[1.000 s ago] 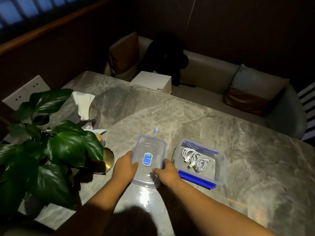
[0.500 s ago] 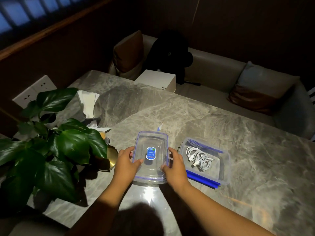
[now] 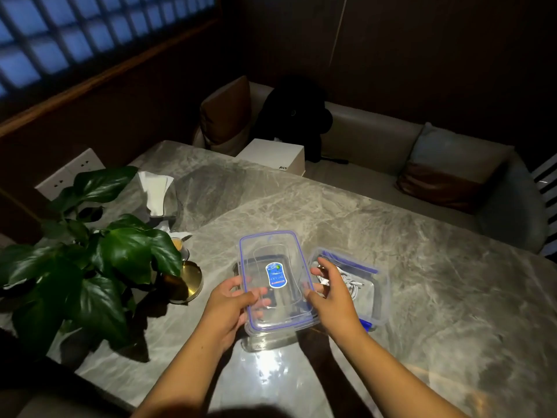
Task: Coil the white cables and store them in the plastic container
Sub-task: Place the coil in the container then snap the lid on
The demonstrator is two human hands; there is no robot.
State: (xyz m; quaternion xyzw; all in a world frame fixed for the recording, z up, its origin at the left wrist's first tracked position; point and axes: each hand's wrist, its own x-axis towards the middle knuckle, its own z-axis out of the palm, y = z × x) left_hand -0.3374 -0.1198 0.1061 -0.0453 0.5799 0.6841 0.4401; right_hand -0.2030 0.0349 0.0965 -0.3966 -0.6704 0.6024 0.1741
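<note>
Plastic container: I see the plastic container (image 3: 369, 300) standing open on the table (image 3: 422, 251); clear walls; one blue clip (image 3: 349, 262) along its far side, another at its near right corner.
White cables: the white cables (image 3: 351, 285) lie bundled inside the container, on its floor; my view of the left part of the bundle is blocked by the right hand.
Lid: a clear lid (image 3: 271, 248) with a blue seal round its rim and a blue sticker (image 3: 275, 276) at its middle; held off the table and tilted, just left of the container; its right edge overlaps the container's left rim from where I look.
Left hand: the left hand (image 3: 226, 306) is on the lid edge farthest from the container; thumb on top, fingers curled under and showing through the plastic; gripping the lid.
Right hand: the right hand (image 3: 331, 297) is over the container's left half; thumb and bent fingers are set against the lid's right edge, holding it.
Plant: a leafy plant (image 3: 99, 257) well to the left of the container; a brass dish (image 3: 191, 280) sits between the two.
Tissue: white tissue (image 3: 155, 188) far left of the container and beyond it.
Beyond the container: a white box (image 3: 271, 153) at the table's far edge; a sofa (image 3: 376, 137) behind that.
</note>
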